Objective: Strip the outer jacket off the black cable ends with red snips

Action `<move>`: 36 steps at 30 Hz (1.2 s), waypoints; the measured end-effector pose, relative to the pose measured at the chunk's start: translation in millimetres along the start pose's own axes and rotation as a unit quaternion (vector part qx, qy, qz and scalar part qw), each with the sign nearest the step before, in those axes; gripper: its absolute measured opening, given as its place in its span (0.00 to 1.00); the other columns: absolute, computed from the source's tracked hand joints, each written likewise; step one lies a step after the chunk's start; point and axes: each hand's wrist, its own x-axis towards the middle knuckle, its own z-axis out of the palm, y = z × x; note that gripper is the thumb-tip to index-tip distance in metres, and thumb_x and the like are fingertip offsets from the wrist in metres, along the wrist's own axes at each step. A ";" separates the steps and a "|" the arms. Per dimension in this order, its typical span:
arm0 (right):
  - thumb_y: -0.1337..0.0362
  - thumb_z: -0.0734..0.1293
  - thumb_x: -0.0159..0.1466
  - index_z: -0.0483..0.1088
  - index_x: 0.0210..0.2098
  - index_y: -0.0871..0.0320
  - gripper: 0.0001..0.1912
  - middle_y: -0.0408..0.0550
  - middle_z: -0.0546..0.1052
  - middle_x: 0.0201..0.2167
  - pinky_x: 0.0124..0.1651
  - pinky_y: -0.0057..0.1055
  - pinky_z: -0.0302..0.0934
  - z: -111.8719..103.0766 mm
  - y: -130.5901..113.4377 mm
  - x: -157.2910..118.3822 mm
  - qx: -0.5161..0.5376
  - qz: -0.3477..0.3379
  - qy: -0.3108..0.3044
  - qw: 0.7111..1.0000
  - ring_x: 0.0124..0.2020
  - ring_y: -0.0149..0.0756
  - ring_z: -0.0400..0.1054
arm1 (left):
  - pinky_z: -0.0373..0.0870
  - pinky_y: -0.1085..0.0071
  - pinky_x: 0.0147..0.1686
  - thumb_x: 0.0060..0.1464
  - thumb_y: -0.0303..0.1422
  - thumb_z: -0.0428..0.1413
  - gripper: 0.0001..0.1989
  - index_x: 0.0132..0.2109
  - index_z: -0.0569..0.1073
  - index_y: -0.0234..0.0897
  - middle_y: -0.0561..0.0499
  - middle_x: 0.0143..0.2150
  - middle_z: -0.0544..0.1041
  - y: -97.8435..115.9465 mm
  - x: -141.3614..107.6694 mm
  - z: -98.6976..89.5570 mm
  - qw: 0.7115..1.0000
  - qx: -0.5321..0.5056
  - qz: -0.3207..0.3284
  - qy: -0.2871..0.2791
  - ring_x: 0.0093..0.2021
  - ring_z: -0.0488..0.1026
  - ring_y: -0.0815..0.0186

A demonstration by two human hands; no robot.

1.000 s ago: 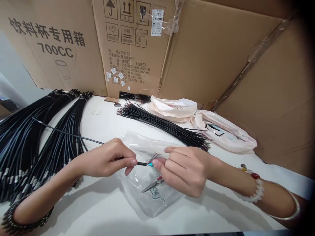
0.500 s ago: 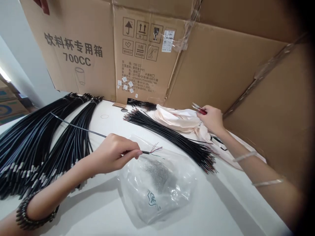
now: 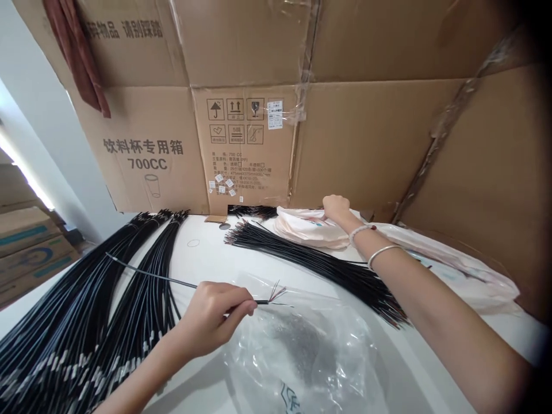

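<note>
My left hand (image 3: 222, 310) pinches a black cable (image 3: 172, 280) just behind its stripped end. Thin coloured wires (image 3: 278, 292) fan out from that end, to the right of the fingertips, and the cable's other end reaches left over the bundles. Below this hand lies a clear plastic bag (image 3: 345, 351) with a grey mass of small pieces inside. My right hand (image 3: 337, 208) is at the back, closed, over a crumpled whitish bag (image 3: 302, 230). Its fingertips face away, so what it holds is hidden.
Bundles of black cables (image 3: 103, 299) with pale tips cover the left side. Another cable bundle (image 3: 319, 267) lies across the middle under my right forearm. Cardboard (image 3: 366, 138) walls the back and right, with a brown cloth (image 3: 80, 63) hanging over it at upper left.
My right hand has moved back and left onto the whitish bag; the red-handled cutting tool seen in it is now out of sight. My left hand keeps its pinch. The camera view has tilted up.
</note>
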 end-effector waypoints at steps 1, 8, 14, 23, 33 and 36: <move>0.57 0.66 0.66 0.67 0.54 0.61 0.20 0.55 0.71 0.53 0.50 0.44 0.67 0.2 -0.3 -0.9 0.016 -0.003 -0.004 1.000 0.50 0.42 0.69 | 0.57 0.78 0.23 0.65 0.30 0.47 0.14 0.30 0.69 0.37 0.59 0.21 0.71 -0.4 -0.8 0.2 1.000 0.002 0.000 -0.002 0.20 0.64 0.76; 0.56 0.65 0.67 0.67 0.54 0.60 0.20 0.52 0.71 0.53 0.50 0.44 0.67 -6.5 14.1 -29.7 0.173 -0.085 -0.046 0.980 0.50 0.43 0.69 | 0.55 0.78 0.22 0.64 0.29 0.47 0.14 0.30 0.70 0.37 0.58 0.20 0.71 -1.5 -2.1 -0.1 1.000 0.008 0.003 0.006 0.19 0.63 0.76; 0.56 0.64 0.67 0.67 0.53 0.60 0.19 0.52 0.72 0.50 0.47 0.42 0.69 34.7 -8.2 -100.2 0.254 -0.242 -0.271 0.896 0.46 0.39 0.70 | 0.58 0.77 0.24 0.65 0.30 0.46 0.15 0.30 0.70 0.36 0.56 0.21 0.72 -0.5 -1.4 1.5 1.000 0.003 -0.008 -0.026 0.21 0.66 0.74; 0.56 0.64 0.67 0.68 0.52 0.60 0.18 0.51 0.73 0.49 0.46 0.41 0.69 95.0 -33.6 -99.3 0.287 -0.289 -0.552 0.728 0.45 0.38 0.70 | 0.56 0.77 0.24 0.65 0.31 0.45 0.15 0.30 0.69 0.36 0.56 0.21 0.71 -1.2 -4.3 6.8 0.998 0.003 0.002 -0.057 0.21 0.65 0.74; 0.55 0.64 0.68 0.69 0.49 0.61 0.17 0.50 0.74 0.46 0.45 0.40 0.69 120.7 -35.8 -99.3 0.397 -0.240 -0.667 0.582 0.43 0.37 0.71 | 0.55 0.77 0.24 0.65 0.30 0.46 0.15 0.29 0.69 0.36 0.56 0.21 0.70 -0.7 -5.8 4.3 0.998 -0.001 0.010 -0.064 0.20 0.63 0.74; 0.54 0.64 0.67 0.70 0.48 0.61 0.18 0.50 0.74 0.46 0.46 0.41 0.68 120.9 -33.2 -101.1 0.422 -0.229 -0.683 0.551 0.43 0.37 0.71 | 0.56 0.77 0.24 0.65 0.30 0.46 0.15 0.30 0.69 0.36 0.56 0.21 0.70 0.3 -5.1 3.5 0.998 0.004 0.014 -0.061 0.20 0.64 0.74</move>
